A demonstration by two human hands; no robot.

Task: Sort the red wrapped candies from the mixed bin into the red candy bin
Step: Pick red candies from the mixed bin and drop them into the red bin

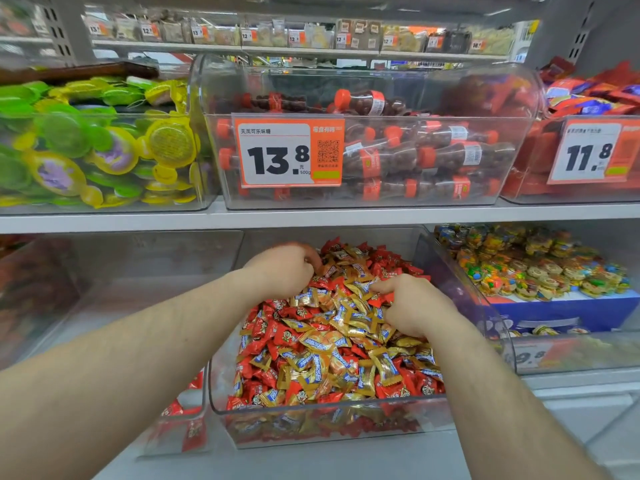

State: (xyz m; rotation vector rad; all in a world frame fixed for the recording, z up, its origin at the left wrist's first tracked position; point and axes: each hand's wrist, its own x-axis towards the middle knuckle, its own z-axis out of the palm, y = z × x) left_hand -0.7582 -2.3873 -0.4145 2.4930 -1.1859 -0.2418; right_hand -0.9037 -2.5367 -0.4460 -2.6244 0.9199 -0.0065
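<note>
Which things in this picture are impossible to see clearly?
- Left hand, head view: its curled fingers hide whatever it holds.
- Right hand: fingertips buried in the mixed bin.
- Red candy bin: mostly behind the left forearm.
- Top shelf tags: blurred.

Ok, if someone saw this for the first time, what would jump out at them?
Probably the mixed bin at bottom centre, heaped with red and gold wrapped candies, with both hands dug into the pile: the left hand near the back, the right hand toward the right side. Next, the orange price tag reading 13.8 on the bin of cola-bottle candies on the shelf above.
</note>
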